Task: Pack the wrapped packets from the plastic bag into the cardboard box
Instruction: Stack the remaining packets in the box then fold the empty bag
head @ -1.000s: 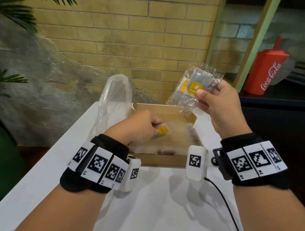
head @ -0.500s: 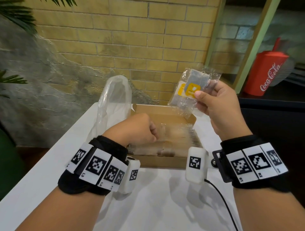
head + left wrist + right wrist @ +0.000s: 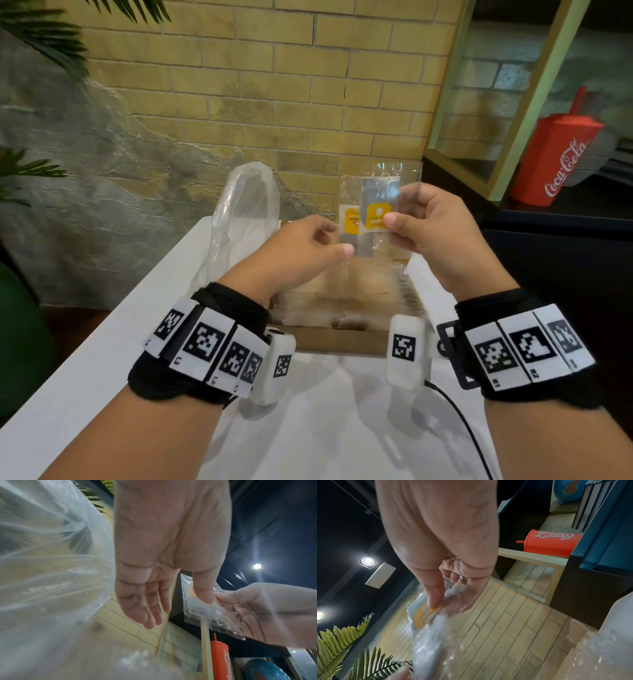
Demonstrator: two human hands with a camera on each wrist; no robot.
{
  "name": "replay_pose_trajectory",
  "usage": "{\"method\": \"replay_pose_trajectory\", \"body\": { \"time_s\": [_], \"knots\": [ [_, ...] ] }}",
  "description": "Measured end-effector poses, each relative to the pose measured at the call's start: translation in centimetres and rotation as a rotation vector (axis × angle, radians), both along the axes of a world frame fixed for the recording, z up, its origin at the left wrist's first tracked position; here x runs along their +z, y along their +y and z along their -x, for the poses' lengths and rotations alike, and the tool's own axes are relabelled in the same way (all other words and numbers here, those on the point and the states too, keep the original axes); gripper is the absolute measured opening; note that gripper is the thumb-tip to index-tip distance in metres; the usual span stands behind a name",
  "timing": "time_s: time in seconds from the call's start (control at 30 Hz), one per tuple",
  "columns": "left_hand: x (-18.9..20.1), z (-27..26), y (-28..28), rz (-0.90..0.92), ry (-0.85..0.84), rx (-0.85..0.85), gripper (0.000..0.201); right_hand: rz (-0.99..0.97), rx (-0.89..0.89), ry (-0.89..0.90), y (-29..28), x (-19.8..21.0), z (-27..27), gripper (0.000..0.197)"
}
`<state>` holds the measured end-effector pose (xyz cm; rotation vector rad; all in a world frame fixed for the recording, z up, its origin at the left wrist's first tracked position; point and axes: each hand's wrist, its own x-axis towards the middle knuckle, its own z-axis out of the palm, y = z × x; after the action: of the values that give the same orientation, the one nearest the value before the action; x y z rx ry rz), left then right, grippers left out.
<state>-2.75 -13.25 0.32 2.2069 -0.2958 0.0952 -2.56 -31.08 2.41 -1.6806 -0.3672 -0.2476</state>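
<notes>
My right hand [image 3: 397, 209] [image 3: 448, 601] pinches a few clear wrapped packets [image 3: 375, 192] [image 3: 423, 615] with yellow labels and holds them upright above the far end of the cardboard box [image 3: 335, 339]. My left hand [image 3: 337, 240] [image 3: 178, 614] hovers just left of them with relaxed fingers and holds nothing. In the left wrist view its thumb lies against the packets [image 3: 199, 612]. Several wrapped packets [image 3: 370, 291] lie inside the box. The clear plastic bag [image 3: 243, 212] [image 3: 42, 561] stands crumpled to the left of the box.
The box sits on a white table [image 3: 308, 428] that ends at a yellow brick wall. A black cable [image 3: 459, 411] runs down the table at the right. A red Coca-Cola cup [image 3: 555, 161] stands on a dark counter at the far right. Plant leaves hang at the left.
My left hand has left a yellow-labelled packet in the box, risen and moved right to the packets. My right hand has brought those packets down and left, toward it.
</notes>
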Motion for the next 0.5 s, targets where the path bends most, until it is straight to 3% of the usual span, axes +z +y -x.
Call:
{"method": "replay_pose_trajectory", "body": {
  "time_s": [0.1,0.23,0.37,0.5],
  "knots": [
    [0.3,0.4,-0.3,0.226,0.014,-0.073,0.013,-0.011,0.039,0.022,0.5,-0.1,0.1,0.018],
    [0.7,0.2,-0.1,0.319,-0.108,0.048,0.019,0.103,-0.05,0.015,0.5,-0.3,-0.2,0.018],
    [1.3,-0.2,0.9,0.336,-0.225,0.22,0.005,0.549,-0.239,-0.094,0.4,-0.7,-0.7,0.013],
    [1.6,-0.6,1.3,0.338,-0.225,0.251,0.015,0.912,-0.106,-0.006,1.1,-1.5,-0.4,0.017]
  ]
}}
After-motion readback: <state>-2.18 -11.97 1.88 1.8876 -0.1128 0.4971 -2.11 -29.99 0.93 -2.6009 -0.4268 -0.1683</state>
